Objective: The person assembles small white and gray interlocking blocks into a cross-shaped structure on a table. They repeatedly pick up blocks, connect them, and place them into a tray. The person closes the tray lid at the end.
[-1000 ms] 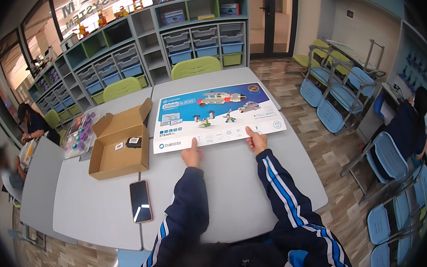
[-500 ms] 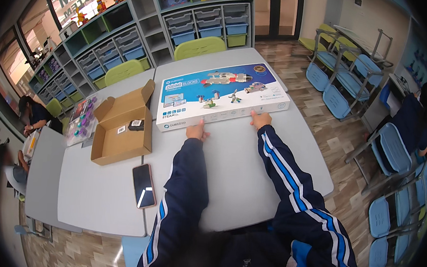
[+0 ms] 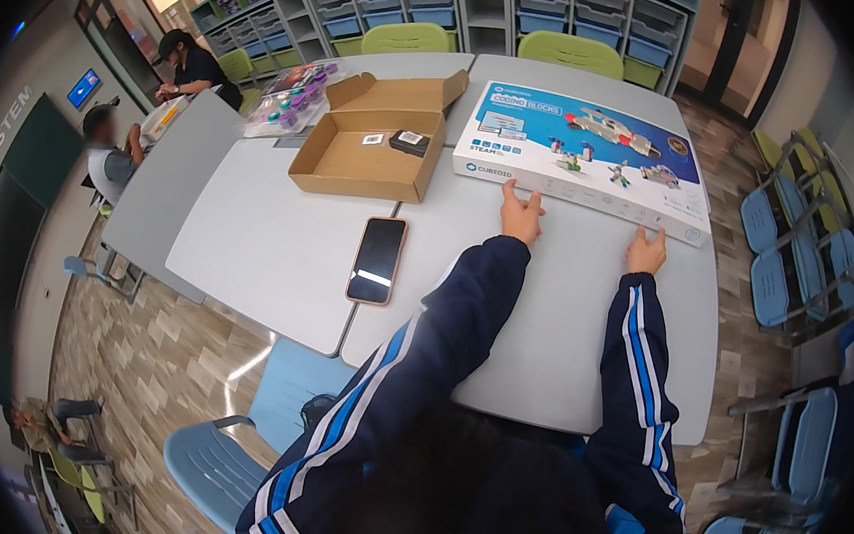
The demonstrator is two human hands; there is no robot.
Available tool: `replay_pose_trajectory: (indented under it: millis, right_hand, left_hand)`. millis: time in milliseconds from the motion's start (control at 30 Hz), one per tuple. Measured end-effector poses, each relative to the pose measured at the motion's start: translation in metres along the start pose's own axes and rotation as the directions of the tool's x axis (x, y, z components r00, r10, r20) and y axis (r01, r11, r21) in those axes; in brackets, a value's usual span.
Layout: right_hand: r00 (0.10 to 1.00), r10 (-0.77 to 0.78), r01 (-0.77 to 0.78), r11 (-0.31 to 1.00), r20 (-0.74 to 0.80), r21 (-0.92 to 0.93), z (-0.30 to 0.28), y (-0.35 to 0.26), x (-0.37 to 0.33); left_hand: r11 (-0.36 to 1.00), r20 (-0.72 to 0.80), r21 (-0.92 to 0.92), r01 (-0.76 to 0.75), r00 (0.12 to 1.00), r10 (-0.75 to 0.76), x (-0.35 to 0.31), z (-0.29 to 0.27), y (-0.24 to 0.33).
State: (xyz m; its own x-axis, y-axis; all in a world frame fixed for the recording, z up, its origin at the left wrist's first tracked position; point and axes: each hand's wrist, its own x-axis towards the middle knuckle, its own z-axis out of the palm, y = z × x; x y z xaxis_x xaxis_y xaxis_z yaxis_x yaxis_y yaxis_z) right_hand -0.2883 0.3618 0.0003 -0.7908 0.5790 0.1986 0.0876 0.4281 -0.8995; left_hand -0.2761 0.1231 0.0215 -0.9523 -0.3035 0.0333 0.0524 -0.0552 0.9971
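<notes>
A flat white and blue coding-blocks box [image 3: 586, 144] lies on the grey-white table, with block models pictured on its lid. My left hand [image 3: 522, 215] is at its near long side, toward the left, fingers stretched out against or right beside the edge. Further right along that same side is my right hand [image 3: 646, 252], fingers also out and their tips at the edge. Neither hand is wrapped around anything. To the left stands an open brown cardboard box [image 3: 358, 183] holding a small black item [image 3: 410, 142]. A phone [image 3: 377, 261] lies face up nearer to me.
Purple and teal pieces [image 3: 294, 108] in clear packaging lie beyond the cardboard box. A blue chair [image 3: 221, 467] stands at the near left, green chairs [image 3: 410, 38] at the far side. Two people sit at the far left. Blue chairs [image 3: 771, 256] line the right.
My view has turned left, so the table and boxes appear further right. Both hands remain at the coding-blocks box's near side, with their fingers looking more stretched out.
</notes>
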Motion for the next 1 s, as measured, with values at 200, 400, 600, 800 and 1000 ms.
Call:
replay_pose_trajectory:
  millis: [200, 400, 600, 800, 1000]
  right_hand:
    - [0.992, -0.098, 0.106, 0.99, 0.08, -0.098, 0.006, 0.017, 0.015]
    - [0.978, -0.206, 0.206, 0.953, 0.023, -0.22, 0.01, 0.042, 0.04]
    - [0.843, 0.257, -0.263, 0.963, 0.473, -0.055, -0.031, -0.014, 0.043]
    - [0.832, 0.214, -0.25, 0.968, 0.512, 0.002, -0.019, -0.015, 0.035]
    - [0.913, -0.401, 0.406, 0.91, 0.069, -0.086, 0.01, 0.002, 0.013]
  left_hand:
    - [0.983, 0.002, 0.183, -0.022, 1.0, 0.022, 0.01, 0.006, -0.01]
    - [0.886, -0.041, 0.463, -0.016, 0.998, 0.039, 0.025, 0.029, -0.018]
    - [0.944, 0.057, 0.308, 0.119, 0.988, -0.143, 0.03, 0.023, -0.004]
    - [0.97, 0.017, 0.193, 0.146, 0.988, -0.152, 0.027, 0.007, 0.002]
    - [0.808, 0.178, 0.553, -0.203, 0.976, 0.123, 0.001, 0.004, 0.002]
